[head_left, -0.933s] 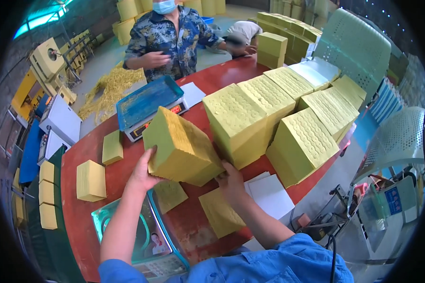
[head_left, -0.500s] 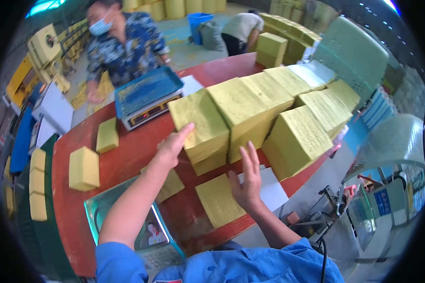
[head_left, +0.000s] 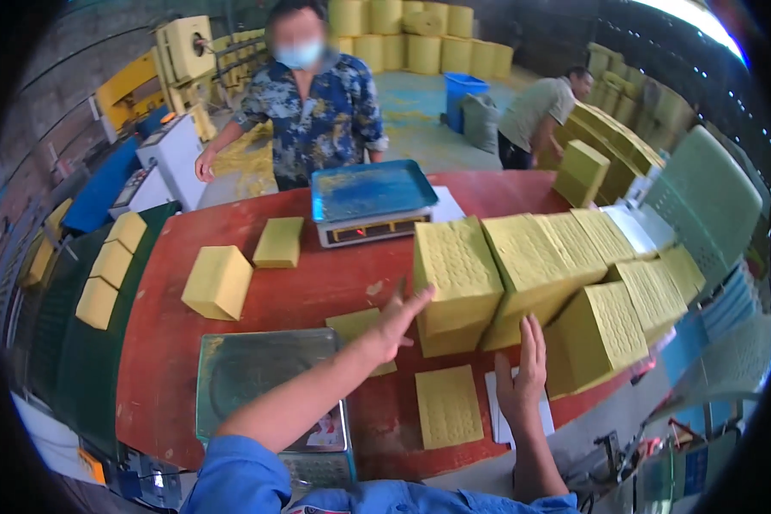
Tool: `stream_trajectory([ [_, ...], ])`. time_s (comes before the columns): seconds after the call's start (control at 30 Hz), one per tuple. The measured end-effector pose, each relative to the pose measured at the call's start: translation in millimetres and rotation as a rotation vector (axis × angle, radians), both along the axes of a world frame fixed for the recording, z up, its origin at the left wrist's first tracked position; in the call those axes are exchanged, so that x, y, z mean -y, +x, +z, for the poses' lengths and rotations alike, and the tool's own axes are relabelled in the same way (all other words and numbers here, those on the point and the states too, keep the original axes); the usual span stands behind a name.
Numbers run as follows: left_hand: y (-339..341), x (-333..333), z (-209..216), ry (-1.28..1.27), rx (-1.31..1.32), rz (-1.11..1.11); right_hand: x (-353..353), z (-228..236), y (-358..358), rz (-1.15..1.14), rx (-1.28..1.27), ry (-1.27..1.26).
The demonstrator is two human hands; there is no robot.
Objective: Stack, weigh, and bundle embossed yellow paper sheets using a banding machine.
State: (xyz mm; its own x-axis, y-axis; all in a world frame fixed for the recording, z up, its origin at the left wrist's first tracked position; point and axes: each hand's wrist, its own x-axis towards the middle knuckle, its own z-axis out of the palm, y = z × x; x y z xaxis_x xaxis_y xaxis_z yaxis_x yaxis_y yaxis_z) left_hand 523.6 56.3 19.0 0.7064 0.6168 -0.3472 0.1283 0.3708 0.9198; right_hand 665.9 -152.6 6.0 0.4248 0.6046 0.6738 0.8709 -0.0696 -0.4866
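Blocks of stacked yellow embossed paper stand in a row on the red table. My left hand (head_left: 397, 322) is at the left side of the nearest paper stack (head_left: 458, 295), fingers spread, its tips at or just short of the edge; I cannot tell if they touch. My right hand (head_left: 522, 377) is raised in front of the row, fingers stretched upward, holding nothing. Between the hands lies a low flat pile of yellow paper (head_left: 448, 408). Another thin pile (head_left: 351, 325) is partly covered by my left forearm. White sheets (head_left: 499, 411) lie beside my right wrist.
A scale with a blue tray (head_left: 373, 190) stands at the table's far side; a glass-topped scale (head_left: 248, 368) is under my left arm. Two yellow blocks (head_left: 218, 283) sit to the left on the red table (head_left: 163, 360). A masked co-worker (head_left: 321, 120) stands opposite; another person (head_left: 540, 116) bends behind.
My view has turned left and up, so the table appears shifted right. Both hands keep nearly the same places by the stacks. The co-worker opposite now faces this way.
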Motion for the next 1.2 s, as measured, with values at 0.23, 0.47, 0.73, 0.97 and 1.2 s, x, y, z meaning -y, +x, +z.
stream_trajectory([
  [0.23, 21.1, 18.3, -35.2, -0.029, 0.289, -0.17, -9.5, -76.6, 22.4, 0.013, -0.405, -0.089],
  [0.47, 18.1, 25.7, -35.8, -0.02, 0.214, -0.118, -13.2, -71.3, 16.2, 0.02, -0.457, 0.083],
  [0.73, 9.4, 23.9, -43.5, 0.45, 0.099, -0.063, -18.2, 4.6, 3.7, 0.277, -0.391, 0.484],
  [0.97, -123.8, 83.6, 37.2, 0.513, 0.212, 0.083, -13.9, 16.6, -81.5, 0.351, -0.729, 0.253],
  [1.2, -338.5, 165.0, 32.1, 0.34, 0.186, 0.65, -25.8, 19.4, -220.8, 0.794, -0.658, 0.085],
])
